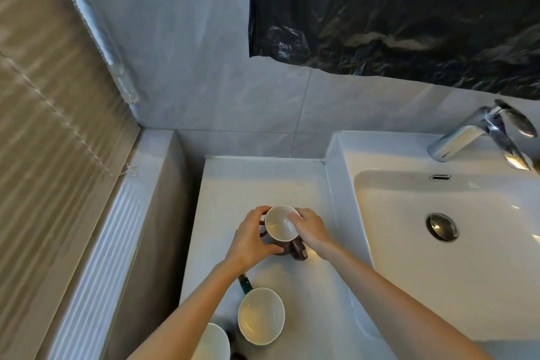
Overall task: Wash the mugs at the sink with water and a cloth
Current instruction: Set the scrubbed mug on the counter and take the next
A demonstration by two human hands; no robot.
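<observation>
One brown mug [281,226] sits on the counter [263,181], the left hand [251,240] curled round its side, the right hand [311,229] pinching its rim (two more mugs [261,316] wait nearer). Washing looks unstarted; next, carry it right into the sink [409,242], under the tap [461,140].

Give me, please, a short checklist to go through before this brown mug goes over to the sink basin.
1. Grip on the dark brown ceramic mug with white inside: left hand wraps its side, right hand holds its rim: ok.
2. White sink basin: only the round metal drain plug shows in it: ok.
3. Water from the chrome tap: no stream visible: not ok.
4. Cloth: none in view: cannot tell.
5. White-lined mug with dark green handle and white-lined mug at the bottom edge: both apart from the held mug: ok.
</observation>
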